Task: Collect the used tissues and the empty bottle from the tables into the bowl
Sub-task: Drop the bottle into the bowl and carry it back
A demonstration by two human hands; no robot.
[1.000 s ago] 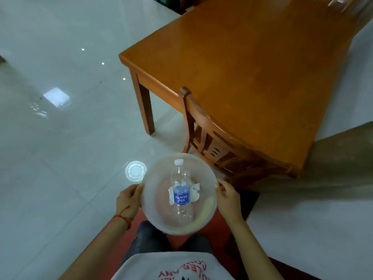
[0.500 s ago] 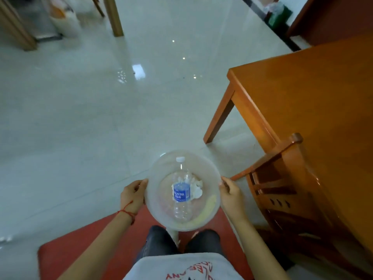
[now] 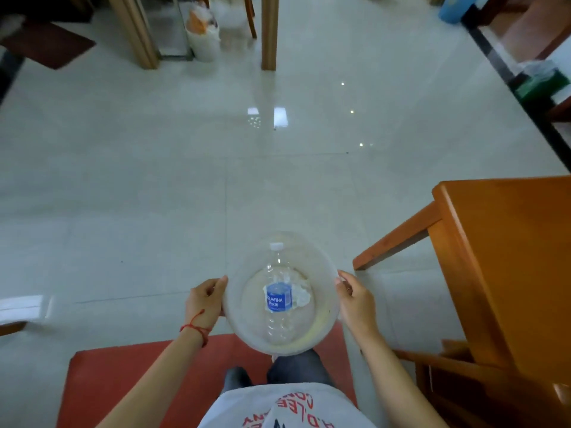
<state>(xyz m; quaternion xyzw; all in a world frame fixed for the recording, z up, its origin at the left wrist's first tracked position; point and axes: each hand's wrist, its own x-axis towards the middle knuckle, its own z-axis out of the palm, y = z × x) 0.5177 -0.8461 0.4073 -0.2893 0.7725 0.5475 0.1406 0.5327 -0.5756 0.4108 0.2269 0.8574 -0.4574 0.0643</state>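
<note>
Hands (image 3: pixel 205 299) around bowl (image 3: pixel 321 327) with bottle (image 3: pixel 279 299)

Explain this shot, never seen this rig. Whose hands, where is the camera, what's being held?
There is no robot here. A person wears one wide-angle camera on the head, looking forward and down, so you see their own arms from above. The left hand, with a red string at the wrist, and the right hand grip opposite sides of a clear plastic bowl, held in the air over the floor. In the bowl lies an empty water bottle with a blue label, cap pointing away from the person, on crumpled white tissues. To the right is the corner of a wooden table, with part of a chair below it. A red mat lies under the person's feet.
</note>
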